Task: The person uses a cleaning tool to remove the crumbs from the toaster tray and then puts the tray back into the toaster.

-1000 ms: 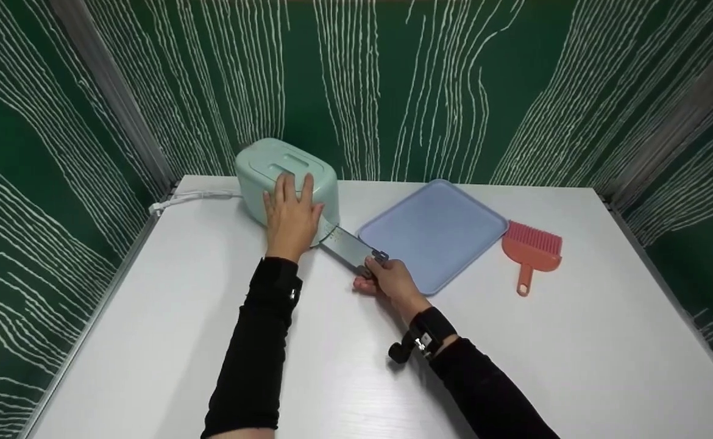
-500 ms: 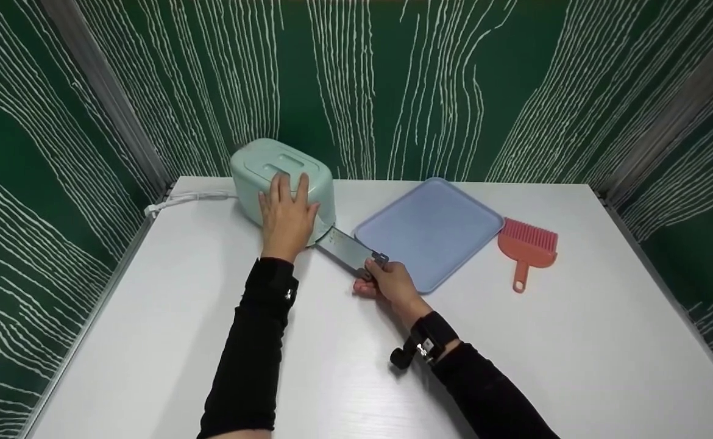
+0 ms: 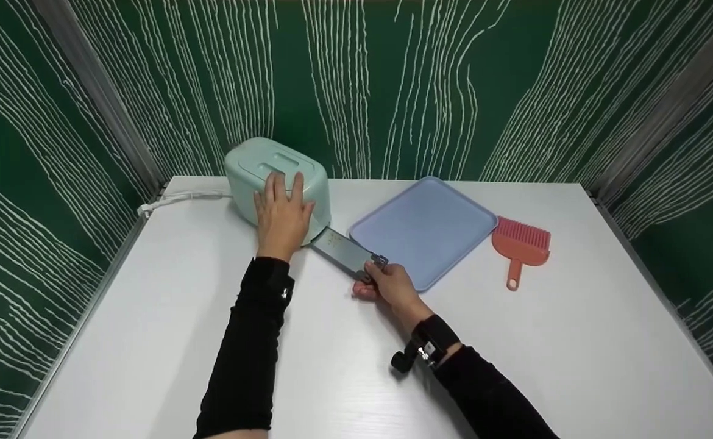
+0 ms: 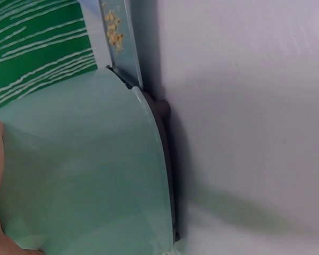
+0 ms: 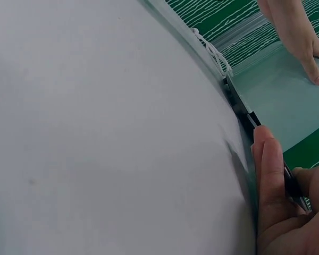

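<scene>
A mint-green toaster stands at the back left of the white table. My left hand rests on its near end, fingers spread over the top edge by the slots. From the bottom of that end a grey metal crumb tray sticks partway out, and its inner part is hidden inside the toaster. Small yellowish crumbs lie on the tray in the left wrist view. My right hand pinches the tray's outer end, thumb on top and fingers beneath. The right wrist view shows those fingers under the dark tray edge.
A blue rectangular tray lies just right of the crumb tray, its near left edge close to my right hand. Touching its right corner is a red brush with dustpan. A white cord runs left from the toaster. Green walls enclose the table.
The crumb tray has slid slightly farther out of the toaster with my right hand, showing more crumbs. My left hand stays on the toaster. The whole view shifts a little.
</scene>
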A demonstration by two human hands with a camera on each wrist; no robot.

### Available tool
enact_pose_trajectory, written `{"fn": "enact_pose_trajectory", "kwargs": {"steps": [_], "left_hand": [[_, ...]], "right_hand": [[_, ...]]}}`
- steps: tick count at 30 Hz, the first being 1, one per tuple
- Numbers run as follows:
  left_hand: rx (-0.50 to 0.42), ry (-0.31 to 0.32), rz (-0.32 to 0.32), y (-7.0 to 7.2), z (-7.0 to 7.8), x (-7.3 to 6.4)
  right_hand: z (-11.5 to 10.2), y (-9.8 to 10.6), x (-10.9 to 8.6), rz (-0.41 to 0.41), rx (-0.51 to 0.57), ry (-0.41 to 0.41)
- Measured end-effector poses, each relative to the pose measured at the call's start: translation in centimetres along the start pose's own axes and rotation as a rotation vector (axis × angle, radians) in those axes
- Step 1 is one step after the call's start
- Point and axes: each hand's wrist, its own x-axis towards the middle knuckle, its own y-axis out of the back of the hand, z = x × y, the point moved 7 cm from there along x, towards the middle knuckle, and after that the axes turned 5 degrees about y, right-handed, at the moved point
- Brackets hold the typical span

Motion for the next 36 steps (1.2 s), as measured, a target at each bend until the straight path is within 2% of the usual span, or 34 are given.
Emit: {"fn": "enact_pose_trajectory", "kwargs": {"steps": [17, 22, 36], "left_hand": [[0.011, -0.017, 0.015, 0.1, 0.0, 0.3], [0.011, -0.036, 0.028, 0.3, 0.0, 0.1], [-0.003, -0.023, 0.006, 0.6, 0.0, 0.0]], "right_hand": [[-0.4, 0.9, -1.3, -0.035, -0.028, 0.006], [-0.2, 1.2, -1.7, -0.033, -0.001, -0.005], [0.1, 2.4, -2.8, -0.040, -0.034, -0.021]]}}
